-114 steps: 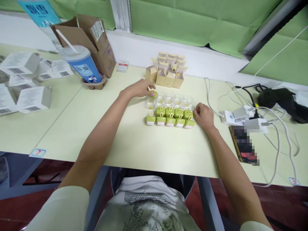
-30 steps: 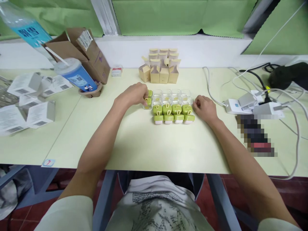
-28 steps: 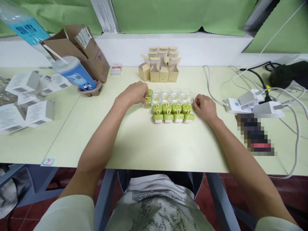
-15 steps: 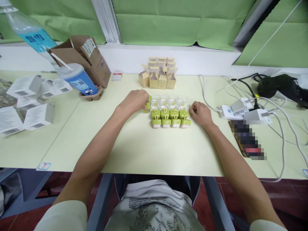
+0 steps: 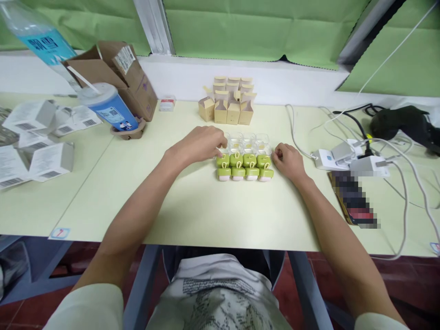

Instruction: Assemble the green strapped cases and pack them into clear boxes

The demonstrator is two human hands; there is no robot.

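Note:
Two rows of small green pieces [image 5: 244, 166] with yellow loops sit on the pale table [image 5: 206, 211]. Behind them stands a row of clear plastic cases [image 5: 250, 143]. My left hand [image 5: 201, 143] lies over the left end of the clear cases. Its fingers are curled together, with the tips at the leftmost green piece; what they hold, if anything, is hidden. My right hand [image 5: 288, 160] rests on the table as a loose fist with nothing in it, touching the right end of the green rows.
Small tan cartons [image 5: 228, 98] stand behind the cases. A blue cup with a straw [image 5: 110, 107], a cardboard box [image 5: 118, 68] and a water bottle [image 5: 36, 36] are at the back left. White barcoded boxes [image 5: 43, 158] lie at left. Chargers and cables [image 5: 347, 156] and a phone [image 5: 354, 201] lie at right.
My left hand has slid right from the leftmost clear case to the first green piece of the rows. The front row has lost its leftmost piece. My right hand stays put.

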